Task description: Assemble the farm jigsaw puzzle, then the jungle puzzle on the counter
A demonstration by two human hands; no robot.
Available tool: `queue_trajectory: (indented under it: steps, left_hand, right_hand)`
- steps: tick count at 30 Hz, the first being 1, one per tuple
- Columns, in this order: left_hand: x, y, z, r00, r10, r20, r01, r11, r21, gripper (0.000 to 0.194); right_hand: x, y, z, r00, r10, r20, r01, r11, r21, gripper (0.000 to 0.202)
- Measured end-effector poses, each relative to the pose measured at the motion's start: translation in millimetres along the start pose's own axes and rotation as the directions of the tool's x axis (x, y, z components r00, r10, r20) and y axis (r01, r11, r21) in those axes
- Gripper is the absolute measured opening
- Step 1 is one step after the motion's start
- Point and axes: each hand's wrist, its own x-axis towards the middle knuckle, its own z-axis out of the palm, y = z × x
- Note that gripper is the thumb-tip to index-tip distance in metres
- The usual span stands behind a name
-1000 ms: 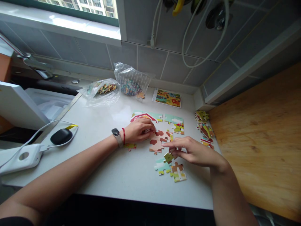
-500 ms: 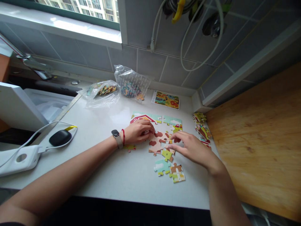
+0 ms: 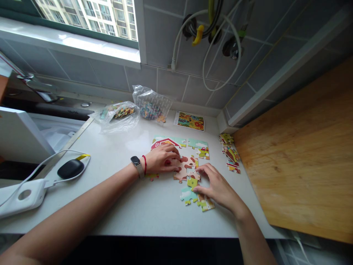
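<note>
My left hand (image 3: 162,159) lies palm down over the left side of a cow-patterned cluster of jigsaw pieces (image 3: 182,174), its fingers apart and touching the pieces. My right hand (image 3: 216,184) is open at the cluster's right side, with thumb and fingers spread around its edge; the thumb is beside a green piece (image 3: 192,183). Behind my left hand is a joined section with a red barn roof (image 3: 167,141). A sky-and-tractor section (image 3: 203,151) stands to its right. Nearer me lie a pale blue piece (image 3: 188,195) and a fence piece (image 3: 207,204), partly behind my right hand.
Loose jigsaw pieces (image 3: 231,154) lie along a wooden board (image 3: 298,154) on the right. Plastic bags of pieces (image 3: 118,117) and a picture card (image 3: 190,121) are at the back. A black device (image 3: 70,169) and white cable sit left.
My right hand has moved down and slightly left along the cow cluster, its thumb now lower. My left hand has flattened slightly over the pieces. The camera view has shifted.
</note>
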Motion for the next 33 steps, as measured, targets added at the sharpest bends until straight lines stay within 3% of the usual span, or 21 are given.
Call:
queue_trajectory:
  steps: [3, 10, 15, 18, 21, 25, 31, 33]
  left_hand:
    - [-1, -2, -3.4, 1.000, -0.019, -0.009, 0.018, 0.995, -0.103, 0.044]
    - [-6, -5, -6.3, 0.960, -0.173, -0.220, 0.126, 0.969, -0.214, 0.068]
    - [-7, -1, -4.8, 0.902, -0.225, -0.368, 0.149, 0.963, -0.223, 0.076]
    - [-7, -1, -3.5, 0.880, -0.249, -0.404, 0.168, 0.960, -0.226, 0.082]
    - [-7, -3, -1.5, 0.872, -0.251, -0.421, 0.174, 0.961, -0.213, 0.083]
    - [-6, 0, 2.3, 0.862, -0.235, -0.449, 0.166, 0.968, -0.187, 0.075]
    - [-20, 13, -1.0, 0.907, -0.086, -0.411, 0.039, 0.992, -0.121, 0.067]
    - [-30, 17, -4.0, 0.908, -0.082, -0.410, 0.052, 0.995, -0.084, 0.057]
  right_hand:
    - [-2, 4, 5, 0.999, 0.003, -0.036, 0.000, 0.995, 0.100, 0.042]
    - [-10, -7, 21, 0.969, 0.032, -0.246, 0.048, 0.949, 0.310, 0.025]
    - [16, -29, 36, 0.967, 0.123, -0.224, 0.030, 0.814, 0.580, 0.044]
    - [34, -39, 52, 0.970, 0.141, -0.197, 0.020, 0.764, 0.645, 0.057]
    - [42, -45, 68, 0.968, 0.165, -0.188, -0.014, 0.785, 0.619, 0.053]
    - [39, -51, 81, 0.934, 0.165, -0.316, -0.016, 0.906, 0.424, 0.040]
    - [30, -58, 79, 0.919, 0.118, -0.375, -0.018, 0.965, 0.260, 0.035]
    - [27, -57, 75, 0.898, 0.093, -0.430, 0.010, 0.973, 0.231, 0.033]
